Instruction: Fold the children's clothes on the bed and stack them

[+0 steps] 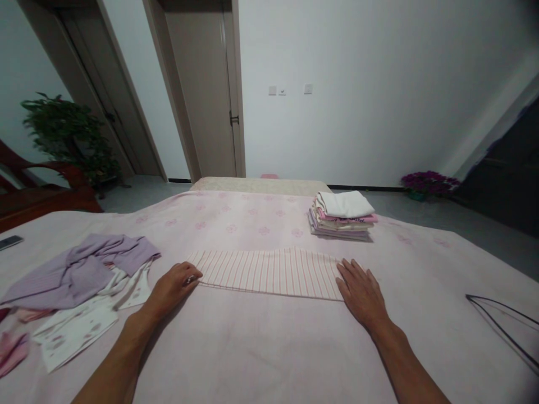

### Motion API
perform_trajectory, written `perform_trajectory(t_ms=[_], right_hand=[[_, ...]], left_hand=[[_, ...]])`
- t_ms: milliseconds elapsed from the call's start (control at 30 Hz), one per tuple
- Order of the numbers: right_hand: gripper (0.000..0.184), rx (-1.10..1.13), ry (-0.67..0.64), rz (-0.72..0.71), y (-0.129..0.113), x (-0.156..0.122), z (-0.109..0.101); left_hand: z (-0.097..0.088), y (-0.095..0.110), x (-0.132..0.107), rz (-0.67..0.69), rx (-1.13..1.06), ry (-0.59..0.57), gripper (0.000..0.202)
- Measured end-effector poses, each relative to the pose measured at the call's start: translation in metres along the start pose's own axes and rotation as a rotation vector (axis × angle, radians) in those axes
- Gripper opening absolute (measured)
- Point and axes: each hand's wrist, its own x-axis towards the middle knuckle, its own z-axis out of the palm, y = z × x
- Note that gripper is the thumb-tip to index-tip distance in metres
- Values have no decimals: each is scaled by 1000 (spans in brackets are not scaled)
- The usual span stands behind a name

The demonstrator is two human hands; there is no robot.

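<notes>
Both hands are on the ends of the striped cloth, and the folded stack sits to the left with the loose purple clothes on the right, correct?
Not quite. The head view shows the left hand and right hand on the ends of the striped cloth, but the sides are swapped: the folded stack sits to the right, and the loose purple clothes lie on the left.
</notes>
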Motion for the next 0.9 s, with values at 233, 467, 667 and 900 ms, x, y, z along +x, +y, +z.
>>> perform_trajectory(t_ms=[233, 467, 667, 900], right_hand=[[46, 5, 12, -3, 0, 0, -1], [43, 15, 46, 0, -1, 1, -2], [45, 20, 113, 168, -1, -1, -12], [51, -41, 64, 415, 2, -3, -26]], left_hand=[[0, 8, -3, 15, 63, 39, 19], [-3, 12, -6, 40, 93, 9, 14], [-1, 12, -5, 44, 131, -1, 12], [2, 8, -6, 51, 80, 11, 18]])
